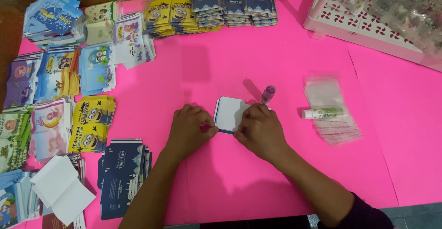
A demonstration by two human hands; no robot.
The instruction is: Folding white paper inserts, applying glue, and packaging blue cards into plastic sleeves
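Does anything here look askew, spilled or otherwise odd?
Nothing looks spilled or damaged. Both hands, left hand and right hand, press a small white card flat. The clear bags are fanned loosely, and an unfolded white sheet overlaps the card stacks.

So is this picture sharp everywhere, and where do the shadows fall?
Head view: the middle is fairly sharp, both hands, left and right, pressing a small white blue-edged card; soft shadows fall above the hands on the pink paper table cover; the clear plastic sleeves catch pale glare; the white lattice plastic basket at top right looks blurred and slightly bent by the lens.
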